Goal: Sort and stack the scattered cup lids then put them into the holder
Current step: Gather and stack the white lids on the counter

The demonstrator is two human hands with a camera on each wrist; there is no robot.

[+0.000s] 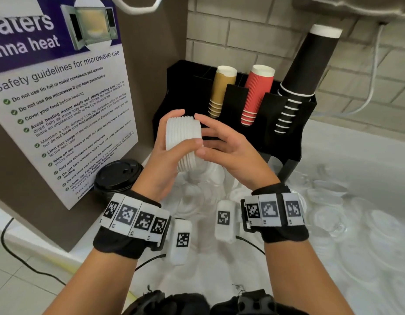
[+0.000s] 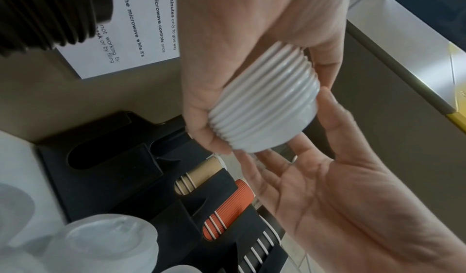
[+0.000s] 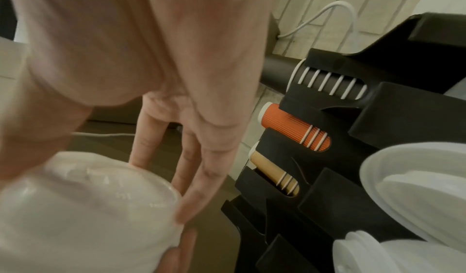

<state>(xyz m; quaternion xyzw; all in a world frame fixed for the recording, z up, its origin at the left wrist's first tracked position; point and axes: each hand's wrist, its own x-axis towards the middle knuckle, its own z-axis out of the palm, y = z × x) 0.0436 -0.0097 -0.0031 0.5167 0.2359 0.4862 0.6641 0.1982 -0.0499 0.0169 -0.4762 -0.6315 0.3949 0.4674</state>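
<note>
**White lid stack at risk of slipping**

Head view: the left hand (image 1: 167,142) curled round the lid stack (image 1: 183,142) above the table (image 1: 356,155), in front of the holder (image 1: 285,137); the right hand (image 1: 222,144), fingers straight, touched its end.

Left wrist view: nested lids might fan apart.

Right wrist view: blurred; misalignment could jam the slot.

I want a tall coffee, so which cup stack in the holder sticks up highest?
The black cup stack, in the holder's rightmost slot. It rises well above the tan stack and red ribbed stack.
</note>
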